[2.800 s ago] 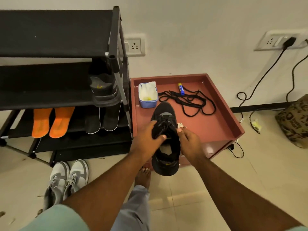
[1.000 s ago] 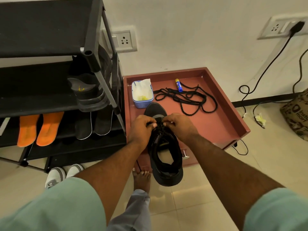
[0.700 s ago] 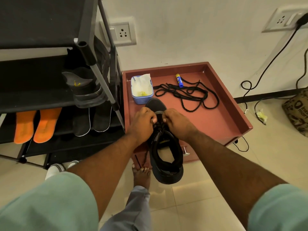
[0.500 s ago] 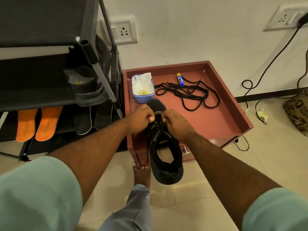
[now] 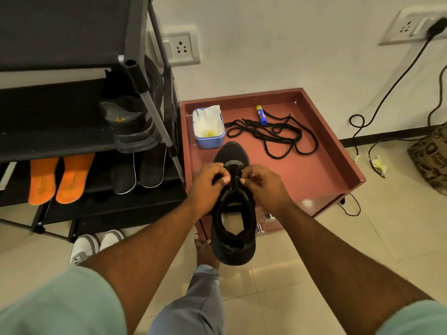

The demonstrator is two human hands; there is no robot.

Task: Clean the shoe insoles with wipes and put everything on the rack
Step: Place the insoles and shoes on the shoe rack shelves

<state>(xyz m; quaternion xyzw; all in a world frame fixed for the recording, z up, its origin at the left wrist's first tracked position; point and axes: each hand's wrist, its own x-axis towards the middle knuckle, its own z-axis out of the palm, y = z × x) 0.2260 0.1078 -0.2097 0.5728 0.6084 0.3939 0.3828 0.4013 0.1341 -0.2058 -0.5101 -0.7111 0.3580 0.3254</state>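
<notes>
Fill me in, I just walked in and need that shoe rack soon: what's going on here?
A person is working on a black shoe held over the near edge of a red tray. The left hand and right hand both pinch the lace near its toe. A loose black lace, a wipe tub and a glue stick lie in the tray. Orange insoles and another black shoe sit on the rack.

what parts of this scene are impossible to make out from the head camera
- Laces of the black shoe: head view, the fingers of the left hand and right hand cover them, so the grip is unclear.
- Glue stick label: head view, too small to read.
- Brown bag: head view, cut off by the right edge.
- White sneakers: head view, heels hidden behind the left arm.
</notes>
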